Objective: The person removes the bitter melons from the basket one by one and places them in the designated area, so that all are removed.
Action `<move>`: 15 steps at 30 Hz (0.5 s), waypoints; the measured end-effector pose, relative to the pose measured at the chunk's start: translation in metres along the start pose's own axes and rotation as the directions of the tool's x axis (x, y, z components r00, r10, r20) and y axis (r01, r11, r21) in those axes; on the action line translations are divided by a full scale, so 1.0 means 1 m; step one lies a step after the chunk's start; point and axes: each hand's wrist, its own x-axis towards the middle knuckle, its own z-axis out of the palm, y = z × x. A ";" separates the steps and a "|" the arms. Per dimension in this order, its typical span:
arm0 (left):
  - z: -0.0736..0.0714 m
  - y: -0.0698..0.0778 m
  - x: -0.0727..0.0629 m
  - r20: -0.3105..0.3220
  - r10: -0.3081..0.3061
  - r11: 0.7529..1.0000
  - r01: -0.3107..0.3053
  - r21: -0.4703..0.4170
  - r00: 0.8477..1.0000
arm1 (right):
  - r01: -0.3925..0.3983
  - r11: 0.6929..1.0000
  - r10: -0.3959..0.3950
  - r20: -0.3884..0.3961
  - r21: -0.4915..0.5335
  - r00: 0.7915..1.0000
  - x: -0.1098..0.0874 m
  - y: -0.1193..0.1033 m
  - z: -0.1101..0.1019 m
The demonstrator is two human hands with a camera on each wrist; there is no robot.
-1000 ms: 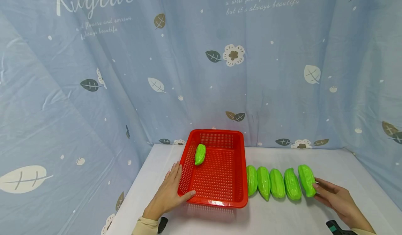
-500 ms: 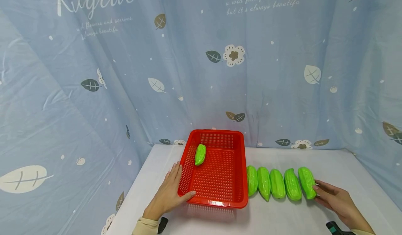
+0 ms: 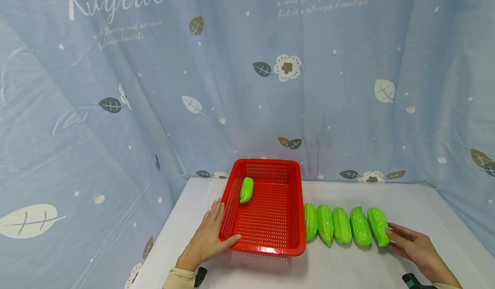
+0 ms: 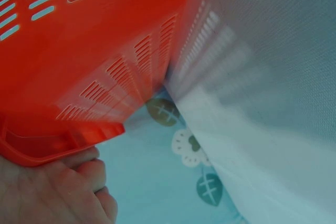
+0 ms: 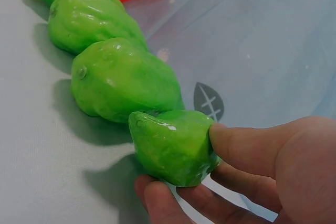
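Note:
My right hand (image 3: 415, 248) holds the near right side of a glossy green bitter melon (image 3: 379, 226), at the right end of a row. In the right wrist view, the thumb (image 5: 247, 142) lies on its upper side and the fingers curl beneath this bitter melon (image 5: 173, 145). Its neighbour, another bitter melon (image 5: 126, 80), is right beside it. My left hand (image 3: 206, 233) grips the near left corner of a red plastic basket (image 3: 267, 250), thumb over the front rim, fingers along the left side. One bitter melon (image 3: 246, 190) lies inside that basket, at the left.
More bitter melons (image 3: 342, 225) lie side by side on the white table (image 3: 340, 267), between the basket and the held one. The leftmost bitter melon (image 3: 310, 222) is partly hidden by the basket's right wall. A blue patterned curtain (image 3: 232, 121) hangs behind and at the sides.
The bitter melon in my right hand has moved slightly down and toward me, ending about level with the row. My left hand and the basket have not moved.

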 end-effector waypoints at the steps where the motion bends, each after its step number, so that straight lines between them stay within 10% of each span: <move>1: 0.000 0.000 0.000 0.000 0.000 1.000 0.000 0.001 1.000 | -0.004 1.000 0.004 -0.003 0.001 1.000 0.000 0.000 0.000; 15: 0.000 0.001 0.000 -0.005 0.006 1.000 -0.006 -0.007 1.000 | 0.015 0.999 -0.014 0.021 -0.038 1.000 -0.005 0.000 0.002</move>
